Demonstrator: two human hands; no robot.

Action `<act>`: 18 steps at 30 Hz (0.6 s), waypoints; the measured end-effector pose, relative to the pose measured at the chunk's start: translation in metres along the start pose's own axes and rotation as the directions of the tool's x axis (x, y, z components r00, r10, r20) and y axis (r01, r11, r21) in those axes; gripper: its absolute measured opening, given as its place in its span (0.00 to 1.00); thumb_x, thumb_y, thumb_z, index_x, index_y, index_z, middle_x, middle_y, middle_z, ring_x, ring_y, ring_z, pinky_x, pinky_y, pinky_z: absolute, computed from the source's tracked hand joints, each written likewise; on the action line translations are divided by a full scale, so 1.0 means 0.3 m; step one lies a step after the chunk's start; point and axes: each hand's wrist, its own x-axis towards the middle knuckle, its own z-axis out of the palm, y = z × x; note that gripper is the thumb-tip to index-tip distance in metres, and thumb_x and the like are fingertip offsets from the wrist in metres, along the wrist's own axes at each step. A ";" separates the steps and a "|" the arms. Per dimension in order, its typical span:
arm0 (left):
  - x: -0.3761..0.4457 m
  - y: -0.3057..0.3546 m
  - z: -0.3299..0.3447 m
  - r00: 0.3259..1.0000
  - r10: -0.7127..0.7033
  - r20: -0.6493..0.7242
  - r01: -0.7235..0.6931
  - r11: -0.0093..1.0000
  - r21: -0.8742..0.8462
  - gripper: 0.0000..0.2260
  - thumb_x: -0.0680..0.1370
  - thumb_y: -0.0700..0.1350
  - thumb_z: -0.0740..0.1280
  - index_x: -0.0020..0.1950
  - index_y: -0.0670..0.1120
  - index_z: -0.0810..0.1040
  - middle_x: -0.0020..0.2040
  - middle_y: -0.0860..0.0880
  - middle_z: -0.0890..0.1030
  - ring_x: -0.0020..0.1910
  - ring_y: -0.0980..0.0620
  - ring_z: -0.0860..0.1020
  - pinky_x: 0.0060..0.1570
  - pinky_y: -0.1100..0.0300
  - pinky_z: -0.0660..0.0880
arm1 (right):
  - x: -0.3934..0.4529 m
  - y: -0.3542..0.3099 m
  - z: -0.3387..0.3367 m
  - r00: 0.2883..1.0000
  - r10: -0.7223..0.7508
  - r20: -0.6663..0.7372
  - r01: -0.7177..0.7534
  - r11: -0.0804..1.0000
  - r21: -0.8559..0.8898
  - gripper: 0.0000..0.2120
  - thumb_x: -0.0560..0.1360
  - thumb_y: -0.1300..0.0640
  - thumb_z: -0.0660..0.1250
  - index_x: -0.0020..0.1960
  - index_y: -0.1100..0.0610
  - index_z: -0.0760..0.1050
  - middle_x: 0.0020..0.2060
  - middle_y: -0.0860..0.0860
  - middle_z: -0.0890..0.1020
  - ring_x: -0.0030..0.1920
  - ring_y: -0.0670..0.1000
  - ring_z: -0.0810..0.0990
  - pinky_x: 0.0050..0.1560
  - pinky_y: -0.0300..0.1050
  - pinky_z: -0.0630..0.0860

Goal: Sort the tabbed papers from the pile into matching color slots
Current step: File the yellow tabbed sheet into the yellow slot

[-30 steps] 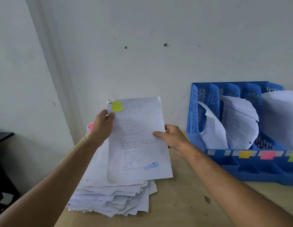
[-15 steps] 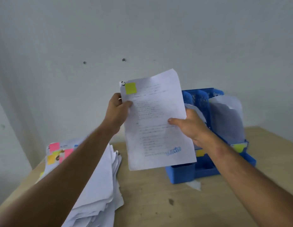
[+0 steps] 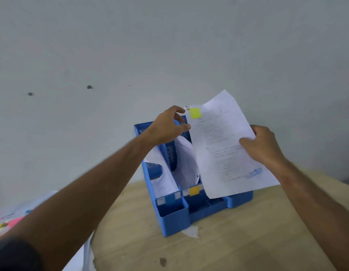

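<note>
The right hand [image 3: 264, 147] pinches the right edge of a white printed sheet [image 3: 224, 149] with a yellow-green tab [image 3: 195, 113], held tilted above the blue plastic slotted file rack [image 3: 175, 218] on the pale wooden table [image 3: 238, 241]. The left hand [image 3: 167, 126], fingers loosely spread, holds nothing, its fingertips just beside the sheet's top-left corner. Tabbed papers [image 3: 7, 220] lie at lower left.
</note>
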 end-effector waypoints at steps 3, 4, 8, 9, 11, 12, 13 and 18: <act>0.059 0.037 0.067 0.996 0.036 0.075 -0.043 0.995 0.087 0.29 0.77 0.54 0.74 0.74 0.50 0.68 0.59 0.53 0.78 0.51 0.55 0.79 0.44 0.63 0.73 | 0.034 0.056 -0.035 0.997 -0.065 -0.035 0.061 0.992 -0.113 0.10 0.77 0.63 0.64 0.52 0.56 0.82 0.45 0.54 0.85 0.39 0.55 0.83 0.39 0.47 0.80; 0.081 0.049 0.087 0.993 0.054 0.102 -0.066 0.991 0.120 0.29 0.77 0.54 0.74 0.75 0.50 0.67 0.59 0.52 0.77 0.49 0.57 0.78 0.42 0.65 0.72 | 0.042 0.065 -0.043 0.994 -0.087 -0.060 0.076 0.985 -0.156 0.11 0.78 0.63 0.63 0.55 0.57 0.82 0.46 0.54 0.85 0.40 0.56 0.83 0.40 0.48 0.80; 0.173 0.100 0.130 0.982 0.131 0.139 -0.164 0.950 0.267 0.31 0.77 0.51 0.73 0.76 0.49 0.65 0.68 0.47 0.70 0.54 0.51 0.77 0.50 0.62 0.75 | 0.075 0.074 -0.031 0.964 -0.175 -0.201 0.120 0.959 -0.257 0.13 0.79 0.65 0.62 0.59 0.59 0.81 0.47 0.58 0.85 0.43 0.61 0.82 0.42 0.49 0.78; 0.196 0.112 0.134 0.982 0.145 0.121 -0.174 0.943 0.284 0.32 0.77 0.49 0.73 0.77 0.49 0.63 0.71 0.46 0.66 0.55 0.48 0.78 0.53 0.57 0.77 | 0.082 0.068 -0.020 0.952 -0.206 -0.227 0.142 0.953 -0.269 0.13 0.79 0.66 0.62 0.59 0.59 0.81 0.47 0.60 0.85 0.44 0.63 0.82 0.44 0.52 0.79; 0.236 0.138 0.138 0.982 0.172 0.080 -0.188 0.946 0.265 0.36 0.76 0.46 0.74 0.79 0.49 0.59 0.74 0.46 0.60 0.50 0.46 0.79 0.51 0.55 0.77 | 0.092 0.048 0.014 0.938 -0.248 -0.244 0.175 0.942 -0.286 0.15 0.78 0.67 0.61 0.62 0.60 0.79 0.48 0.62 0.84 0.48 0.66 0.82 0.48 0.55 0.79; 0.252 0.150 0.143 0.979 0.192 0.069 -0.203 0.953 0.227 0.39 0.75 0.44 0.75 0.81 0.50 0.57 0.74 0.47 0.59 0.48 0.47 0.80 0.48 0.57 0.77 | 0.095 0.036 0.036 0.936 -0.259 -0.237 0.187 0.940 -0.286 0.16 0.78 0.68 0.60 0.63 0.61 0.78 0.50 0.63 0.83 0.49 0.66 0.81 0.49 0.55 0.78; 0.262 0.164 0.147 0.974 0.219 0.063 -0.227 0.960 0.167 0.41 0.74 0.43 0.76 0.81 0.52 0.56 0.74 0.49 0.58 0.47 0.47 0.80 0.45 0.60 0.77 | 0.098 0.023 0.063 0.937 -0.266 -0.226 0.200 0.939 -0.279 0.16 0.78 0.68 0.60 0.64 0.62 0.77 0.52 0.62 0.82 0.51 0.66 0.80 0.50 0.54 0.76; 0.272 0.196 0.205 0.906 0.422 -0.006 -0.422 0.906 0.006 0.35 0.72 0.41 0.76 0.75 0.54 0.65 0.74 0.51 0.62 0.57 0.56 0.77 0.52 0.67 0.79 | 0.094 -0.005 0.222 0.971 -0.193 -0.144 0.178 0.978 -0.108 0.12 0.82 0.67 0.58 0.64 0.64 0.72 0.59 0.60 0.73 0.51 0.62 0.78 0.48 0.49 0.70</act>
